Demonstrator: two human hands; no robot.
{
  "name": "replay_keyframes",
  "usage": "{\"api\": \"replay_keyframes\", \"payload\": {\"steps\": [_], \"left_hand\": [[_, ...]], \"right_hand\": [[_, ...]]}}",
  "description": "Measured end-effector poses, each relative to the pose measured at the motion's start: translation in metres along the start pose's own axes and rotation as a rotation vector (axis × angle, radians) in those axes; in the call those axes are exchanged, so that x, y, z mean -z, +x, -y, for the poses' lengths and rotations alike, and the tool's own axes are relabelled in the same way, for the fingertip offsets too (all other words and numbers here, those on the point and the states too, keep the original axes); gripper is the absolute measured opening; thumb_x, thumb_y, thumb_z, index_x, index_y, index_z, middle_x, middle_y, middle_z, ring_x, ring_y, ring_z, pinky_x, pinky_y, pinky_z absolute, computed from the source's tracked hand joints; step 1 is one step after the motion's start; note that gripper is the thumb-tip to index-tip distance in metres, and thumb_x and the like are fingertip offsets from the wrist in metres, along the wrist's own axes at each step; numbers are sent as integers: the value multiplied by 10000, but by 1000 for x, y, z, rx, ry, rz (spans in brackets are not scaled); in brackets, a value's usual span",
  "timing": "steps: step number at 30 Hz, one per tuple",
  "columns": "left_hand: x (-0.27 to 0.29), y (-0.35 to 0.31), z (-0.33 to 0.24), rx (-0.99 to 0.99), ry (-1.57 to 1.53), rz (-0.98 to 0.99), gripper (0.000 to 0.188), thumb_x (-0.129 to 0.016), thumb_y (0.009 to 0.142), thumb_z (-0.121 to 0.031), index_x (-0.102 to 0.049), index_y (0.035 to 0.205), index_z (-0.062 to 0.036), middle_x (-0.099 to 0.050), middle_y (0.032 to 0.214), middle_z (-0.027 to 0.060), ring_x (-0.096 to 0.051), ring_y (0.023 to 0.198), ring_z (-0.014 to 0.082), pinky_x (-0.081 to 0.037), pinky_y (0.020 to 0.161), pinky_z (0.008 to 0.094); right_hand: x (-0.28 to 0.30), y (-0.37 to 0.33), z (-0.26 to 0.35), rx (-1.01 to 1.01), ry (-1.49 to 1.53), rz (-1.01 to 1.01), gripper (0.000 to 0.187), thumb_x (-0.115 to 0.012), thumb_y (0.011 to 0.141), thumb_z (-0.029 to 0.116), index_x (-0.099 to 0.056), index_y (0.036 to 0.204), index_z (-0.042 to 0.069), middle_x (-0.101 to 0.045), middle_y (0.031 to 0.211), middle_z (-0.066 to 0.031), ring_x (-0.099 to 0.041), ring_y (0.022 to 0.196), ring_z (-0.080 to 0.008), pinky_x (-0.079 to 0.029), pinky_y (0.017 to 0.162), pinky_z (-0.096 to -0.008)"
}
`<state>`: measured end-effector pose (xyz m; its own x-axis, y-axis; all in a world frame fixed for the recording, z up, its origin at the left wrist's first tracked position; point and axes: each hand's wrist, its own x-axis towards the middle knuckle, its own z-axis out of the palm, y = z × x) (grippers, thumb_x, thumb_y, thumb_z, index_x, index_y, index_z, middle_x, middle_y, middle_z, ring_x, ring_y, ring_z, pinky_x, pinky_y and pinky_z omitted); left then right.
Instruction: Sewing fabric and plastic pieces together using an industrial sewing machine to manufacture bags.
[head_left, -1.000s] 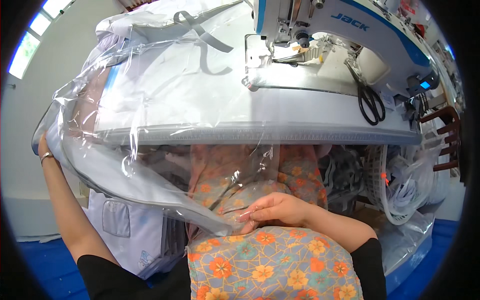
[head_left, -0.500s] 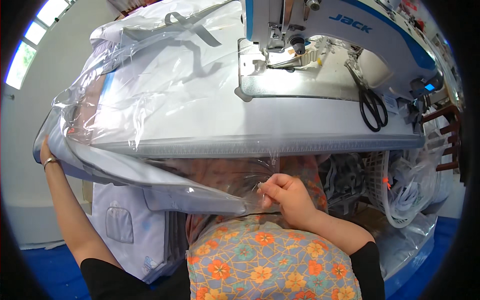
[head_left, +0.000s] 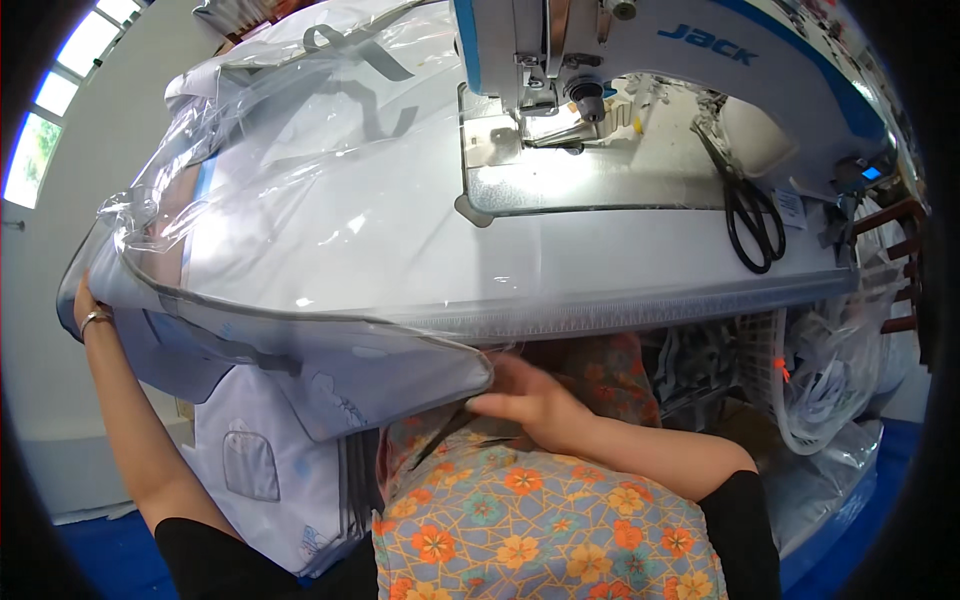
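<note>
A pale fabric piece [head_left: 365, 385] with grey binding and faint prints hangs over the table's front edge, joined to a clear plastic sheet [head_left: 330, 225] spread over the tabletop. At the far left, my left hand [head_left: 86, 298] is closed round the piece's edge, its fingers mostly hidden behind it. My right hand [head_left: 530, 400], slightly blurred, pinches the bound corner above my lap, thumb in front. The sewing machine [head_left: 690, 60] stands beyond, its lit needle area over a metal plate [head_left: 600, 190].
Black-handled scissors [head_left: 752, 225] lie right of the plate. A ruler strip [head_left: 600, 312] runs along the table's front edge. Below left hangs a stack of similar pale pieces [head_left: 250, 465]. A white basket [head_left: 800, 400] with scraps stands at the right. A flowered apron [head_left: 550, 520] covers my lap.
My right hand has gone from pinching clear plastic to the bound corner, moving slightly left. The piece's front flap has opened downward, showing more pale fabric. My left hand stays at the edge.
</note>
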<state>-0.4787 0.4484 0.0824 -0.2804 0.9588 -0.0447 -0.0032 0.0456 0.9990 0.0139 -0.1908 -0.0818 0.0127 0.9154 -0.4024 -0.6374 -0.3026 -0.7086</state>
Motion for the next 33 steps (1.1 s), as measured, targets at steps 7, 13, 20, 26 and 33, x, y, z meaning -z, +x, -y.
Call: {"api": "replay_keyframes", "payload": {"steps": [7,13,20,26,33], "left_hand": [[-87,-113,27,-113,-75,128,513,-649,956,-333,-558,1325,12,-632,1275,170,-614,1181,298,-472,1031,402],[-212,-461,67,-1482,709,687,519,-563,913,-96,-489,1404,58,-483,1463,245,-435,1395,374,-313,1166,476],[-289,-570,106,-1332,899,1351,614,-695,815,-197,-538,1367,20,-519,1422,207,-479,1347,369,-354,1114,563],[-305,-562,120,-1365,872,1276,601,-680,818,-174,-539,1375,2,-520,1403,216,-497,1316,375,-384,1082,566],[-338,-556,135,-1319,731,1286,537,-653,846,-135,-553,1366,-49,-525,1387,179,-494,1311,366,-354,1108,551]], "right_hand": [[-14,61,-12,-194,78,176,515,-672,942,145,-506,1400,-20,-573,1373,-134,-527,1272,-230,-403,1103,-367],[6,30,-4,-74,-226,255,491,-684,936,215,-555,1366,17,-633,1297,-105,-574,1215,-215,-437,1059,-368],[12,10,-10,2,-108,158,504,-698,944,259,-565,1350,-7,-646,1269,-105,-576,1186,-198,-446,1032,-358],[16,15,-11,3,44,79,455,-697,940,190,-564,1313,-34,-634,1256,-101,-557,1201,-181,-450,1032,-361],[17,34,-39,77,-327,136,413,-686,955,277,-646,1256,-4,-683,1209,-100,-596,1131,-180,-462,998,-344]]}}
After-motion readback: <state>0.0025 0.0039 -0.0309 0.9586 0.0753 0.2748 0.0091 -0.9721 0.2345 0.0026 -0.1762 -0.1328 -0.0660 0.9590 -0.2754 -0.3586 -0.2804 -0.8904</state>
